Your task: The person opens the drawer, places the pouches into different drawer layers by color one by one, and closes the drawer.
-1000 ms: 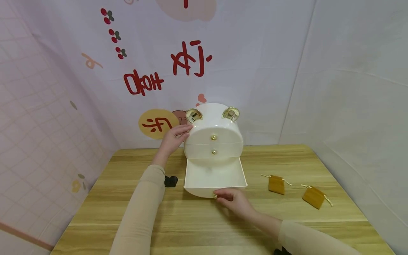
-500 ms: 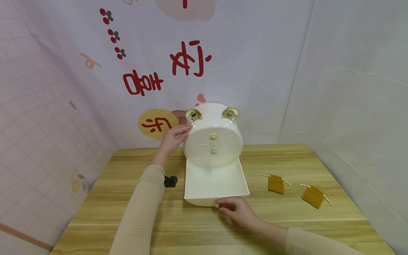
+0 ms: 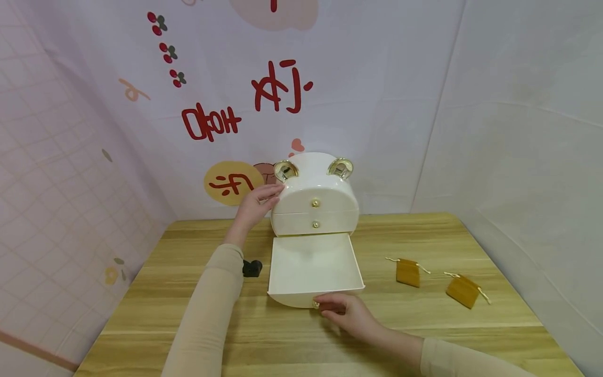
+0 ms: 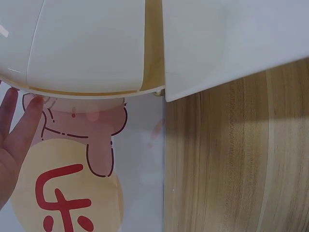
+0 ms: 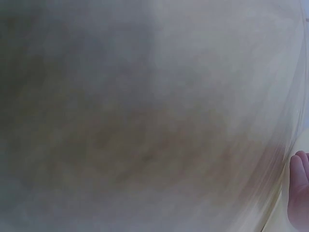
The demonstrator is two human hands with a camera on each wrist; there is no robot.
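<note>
A cream, rounded storage box [image 3: 325,183] with gold ears and gold knobs stands at the back of the table in the head view. Its bottom drawer [image 3: 313,264] is pulled far out, bare inside, and its back edge shows just in front of the box. In the left wrist view a gap parts the drawer [image 4: 231,38] from the box [image 4: 87,43]. My right hand [image 3: 350,314] pinches the small gold knob [image 3: 315,303] on the drawer front. With fingers extended, my left hand [image 3: 254,208] touches the box's left side.
Two brown drawstring pouches, one nearer the box [image 3: 408,273] and one farther right [image 3: 464,291], lie on the wooden table [image 3: 264,340]. A black object [image 3: 252,268] sits beside my left sleeve. A printed cloth [image 3: 367,104] hangs behind. The right wrist view is mostly blurred.
My right hand has drawn the drawer toward me, then slightly left, and its back edge has come into view. The left hand has stayed against the box.
</note>
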